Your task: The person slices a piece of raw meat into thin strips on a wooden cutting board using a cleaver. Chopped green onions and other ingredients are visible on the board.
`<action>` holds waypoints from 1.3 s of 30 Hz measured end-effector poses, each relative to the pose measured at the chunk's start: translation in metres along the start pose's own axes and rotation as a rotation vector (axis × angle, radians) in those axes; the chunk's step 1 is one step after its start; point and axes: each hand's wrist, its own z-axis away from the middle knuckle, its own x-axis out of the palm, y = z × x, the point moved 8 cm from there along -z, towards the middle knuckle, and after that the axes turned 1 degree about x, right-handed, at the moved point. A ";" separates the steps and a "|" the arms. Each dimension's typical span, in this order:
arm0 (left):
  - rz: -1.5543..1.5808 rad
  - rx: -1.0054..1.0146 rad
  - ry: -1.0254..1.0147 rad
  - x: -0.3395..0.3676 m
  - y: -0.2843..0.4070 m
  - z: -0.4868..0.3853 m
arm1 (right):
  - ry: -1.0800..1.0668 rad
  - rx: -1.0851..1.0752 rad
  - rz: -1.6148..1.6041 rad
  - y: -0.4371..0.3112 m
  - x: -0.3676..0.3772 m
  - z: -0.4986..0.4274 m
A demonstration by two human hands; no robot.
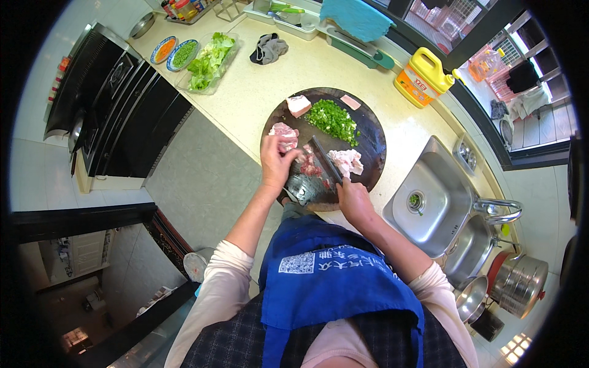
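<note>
My right hand (355, 202) grips the handle of a cleaver (326, 158), seen nearly edge-on with its blade over the round chopping board (375, 156). By the board's left edge, my left hand (276, 163) has its fingers at the lower edge of a raw meat piece (284, 133); whether they grip it is unclear. Small cut bits of red meat (310, 164) lie between that hand and the blade. Right of the cleaver sits a heap of pale, fatty pieces (348, 162). Chopped green onion (333, 120), a pale block of fat meat (298, 106) and a flat pale strip (350, 101) lie farther back.
A steel sink (432, 184) with a tap (499, 211) is at right. Behind stands a yellow detergent jug (423, 78). Lettuce (211, 60) in a clear tray, a plate of peas (185, 54), a plate of orange bits (164, 49) and a grey cloth (269, 48) occupy the counter.
</note>
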 end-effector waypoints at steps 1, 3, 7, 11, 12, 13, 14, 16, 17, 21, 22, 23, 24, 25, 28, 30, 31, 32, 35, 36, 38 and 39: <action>-0.065 -0.046 0.089 -0.010 -0.011 -0.003 | 0.009 0.007 -0.003 0.001 -0.003 0.002; -0.151 -0.137 0.104 -0.016 -0.031 -0.011 | -0.031 -0.016 -0.006 -0.002 -0.008 0.007; -0.355 -0.248 0.114 -0.014 -0.052 -0.015 | -0.110 -0.097 0.000 -0.013 -0.010 0.016; -0.329 -0.079 0.060 -0.005 -0.017 -0.013 | -0.173 -0.120 -0.001 -0.010 0.012 0.015; -0.305 -0.036 0.028 -0.005 -0.008 -0.012 | -0.175 -0.104 0.002 -0.013 0.011 0.015; -0.321 0.008 0.024 -0.004 -0.006 -0.012 | -0.172 -0.102 0.008 -0.011 0.012 0.015; -0.336 0.052 0.020 -0.002 -0.006 -0.012 | -0.168 -0.099 0.015 -0.007 0.015 0.013; -0.303 0.113 0.031 0.001 -0.012 -0.009 | -0.134 -0.078 0.007 -0.002 0.016 0.011; -0.314 0.146 0.031 0.001 -0.015 -0.007 | -0.103 -0.061 -0.006 0.000 0.015 0.008; -0.335 0.245 0.036 0.004 -0.013 -0.007 | 0.021 0.022 -0.061 0.014 0.014 -0.011; -0.338 0.259 0.038 0.005 -0.011 -0.007 | 0.066 0.014 -0.143 0.014 0.011 -0.013; -0.315 0.264 0.033 0.006 -0.010 -0.006 | 0.079 0.028 -0.154 0.016 0.010 -0.012; -0.294 0.267 0.032 0.007 -0.007 -0.004 | 0.089 0.039 -0.165 0.014 0.005 -0.010; -0.273 0.270 0.030 0.008 -0.003 -0.001 | 0.099 0.050 -0.176 0.014 0.002 -0.009; -0.203 0.450 -0.152 0.034 0.008 0.027 | 0.116 0.077 -0.198 0.021 0.001 -0.005; -0.184 0.513 -0.247 0.043 0.016 0.044 | 0.115 0.077 -0.216 0.022 -0.002 -0.005; -0.156 0.513 -0.229 0.039 0.023 0.048 | 0.115 0.078 -0.225 0.022 -0.003 -0.005; -0.128 0.514 -0.211 0.035 0.028 0.048 | 0.102 0.077 -0.223 0.020 -0.005 -0.005; -0.153 0.328 -0.078 0.013 0.025 0.033 | 0.063 0.068 -0.218 0.013 -0.005 -0.002; -0.199 0.294 -0.043 0.006 0.024 0.027 | 0.054 0.059 -0.215 0.009 -0.003 -0.002; -0.142 0.201 -0.004 -0.001 0.010 0.016 | 0.042 0.022 -0.206 0.002 0.002 -0.001; -0.115 0.153 0.017 -0.004 0.003 0.011 | 0.041 0.017 -0.212 -0.001 0.004 -0.001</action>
